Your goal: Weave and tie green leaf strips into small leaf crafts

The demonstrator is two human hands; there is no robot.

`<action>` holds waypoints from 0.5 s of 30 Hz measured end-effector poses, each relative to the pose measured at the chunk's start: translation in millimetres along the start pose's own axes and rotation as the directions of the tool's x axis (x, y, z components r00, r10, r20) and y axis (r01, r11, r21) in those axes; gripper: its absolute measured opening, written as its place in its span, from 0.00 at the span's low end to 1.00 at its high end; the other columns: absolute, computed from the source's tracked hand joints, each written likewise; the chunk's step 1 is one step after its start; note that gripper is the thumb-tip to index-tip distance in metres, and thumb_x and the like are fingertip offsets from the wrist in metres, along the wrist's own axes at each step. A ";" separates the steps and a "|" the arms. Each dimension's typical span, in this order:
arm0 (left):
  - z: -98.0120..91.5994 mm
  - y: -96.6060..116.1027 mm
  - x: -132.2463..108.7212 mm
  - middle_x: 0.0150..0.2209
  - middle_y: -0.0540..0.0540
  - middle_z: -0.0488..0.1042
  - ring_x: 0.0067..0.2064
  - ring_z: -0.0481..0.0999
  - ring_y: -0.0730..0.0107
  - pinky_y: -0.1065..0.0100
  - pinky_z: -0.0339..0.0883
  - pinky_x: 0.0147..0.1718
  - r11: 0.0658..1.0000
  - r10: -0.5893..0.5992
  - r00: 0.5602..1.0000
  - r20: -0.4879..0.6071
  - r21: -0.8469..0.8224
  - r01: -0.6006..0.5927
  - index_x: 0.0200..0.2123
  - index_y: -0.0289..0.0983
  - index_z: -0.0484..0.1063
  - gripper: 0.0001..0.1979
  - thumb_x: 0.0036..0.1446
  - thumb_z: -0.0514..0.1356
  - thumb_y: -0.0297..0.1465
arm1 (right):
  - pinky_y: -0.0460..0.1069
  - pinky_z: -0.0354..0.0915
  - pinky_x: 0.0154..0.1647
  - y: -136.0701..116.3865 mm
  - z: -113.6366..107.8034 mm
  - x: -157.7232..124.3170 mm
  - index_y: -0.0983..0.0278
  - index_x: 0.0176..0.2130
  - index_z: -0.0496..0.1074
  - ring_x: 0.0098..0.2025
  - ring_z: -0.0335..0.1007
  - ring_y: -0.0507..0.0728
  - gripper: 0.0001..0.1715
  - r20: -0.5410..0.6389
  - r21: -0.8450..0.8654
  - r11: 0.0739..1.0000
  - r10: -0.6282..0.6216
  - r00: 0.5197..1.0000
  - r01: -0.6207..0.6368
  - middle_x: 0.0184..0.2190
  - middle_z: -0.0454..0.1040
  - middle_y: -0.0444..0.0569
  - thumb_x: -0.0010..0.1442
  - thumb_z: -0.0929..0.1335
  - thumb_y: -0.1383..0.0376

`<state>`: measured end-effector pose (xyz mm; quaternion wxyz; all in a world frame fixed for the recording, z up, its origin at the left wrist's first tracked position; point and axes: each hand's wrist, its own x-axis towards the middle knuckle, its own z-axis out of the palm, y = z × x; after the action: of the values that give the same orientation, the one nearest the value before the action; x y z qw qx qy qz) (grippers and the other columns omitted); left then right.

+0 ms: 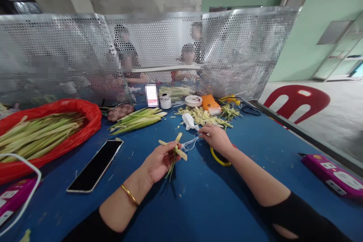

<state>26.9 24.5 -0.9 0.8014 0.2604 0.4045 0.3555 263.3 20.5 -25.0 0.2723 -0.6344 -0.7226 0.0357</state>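
My left hand (160, 160) pinches a small bundle of pale green leaf strips (180, 154), crossed over one another, with thin ends hanging below the fingers. From that bundle a loose white thread (190, 145) runs to my right hand (217, 140), whose fingertips are closed on it. A crumpled white piece (188, 121), perhaps tissue, lies just beyond the right fingertips. Partly hidden under the right wrist is a yellow-and-red loop (219, 159), which looks like a scissors handle. Both hands hover over the blue table (198, 204).
To the left stand a red bag (93, 117) full of long leaves and a phone (95, 166). Farther back lie green stalks (138, 119), a pouch (121, 112), leaf scraps (204, 115), tape (193, 101) and an orange packet (210, 104). A perforated metal screen (164, 34) rises behind.
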 end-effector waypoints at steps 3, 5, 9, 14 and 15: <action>-0.7 0.9 2.0 0.28 0.45 0.76 0.25 0.75 0.76 0.75 0.74 0.23 1.000 -0.002 1.000 0.000 -0.004 0.002 0.31 0.27 0.74 0.03 0.56 0.61 0.22 | 0.50 0.59 0.41 -2.1 7.0 -0.2 0.60 0.37 0.78 0.40 0.71 0.58 0.08 0.046 -0.014 0.999 -0.044 0.998 0.044 0.38 0.76 0.50 0.57 0.69 0.68; -0.5 1.3 1.8 0.28 0.45 0.76 0.25 0.75 0.76 0.75 0.74 0.23 1.000 -0.005 1.000 0.003 -0.010 0.005 0.30 0.28 0.74 0.03 0.56 0.61 0.23 | 0.50 0.58 0.42 -4.7 10.5 -1.0 0.60 0.37 0.78 0.41 0.70 0.59 0.07 0.067 -0.005 0.998 -0.068 0.995 0.069 0.39 0.76 0.50 0.56 0.70 0.67; 0.2 0.9 -0.3 0.28 0.45 0.75 0.25 0.75 0.76 0.75 0.74 0.23 1.000 -0.017 1.000 0.017 -0.008 0.017 0.30 0.27 0.74 0.03 0.55 0.61 0.22 | 0.51 0.56 0.44 -10.1 15.3 -3.1 0.61 0.31 0.77 0.41 0.69 0.59 0.07 0.072 0.053 0.996 -0.076 0.994 0.073 0.36 0.75 0.50 0.56 0.68 0.70; -1.9 1.2 1.1 0.29 0.45 0.76 0.25 0.75 0.75 0.75 0.74 0.24 1.000 0.006 1.000 0.008 -0.012 -0.006 0.30 0.29 0.74 0.02 0.54 0.62 0.22 | 0.50 0.57 0.37 -7.2 13.2 -1.2 0.62 0.26 0.71 0.33 0.66 0.56 0.07 0.031 0.239 0.971 0.022 0.999 -0.029 0.29 0.72 0.47 0.56 0.65 0.67; -2.6 1.7 2.2 0.29 0.45 0.76 0.25 0.75 0.75 0.74 0.74 0.24 1.000 0.014 1.000 -0.005 -0.013 -0.014 0.30 0.29 0.74 0.01 0.54 0.63 0.22 | 0.49 0.58 0.35 -5.4 10.3 -0.1 0.62 0.26 0.69 0.31 0.65 0.55 0.08 0.026 0.293 0.954 0.048 0.999 -0.053 0.27 0.71 0.46 0.56 0.65 0.65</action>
<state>25.1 27.6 -2.1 0.7996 0.2571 0.4024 0.3642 253.9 22.4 -31.6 0.3558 -0.6047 -0.6953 0.1557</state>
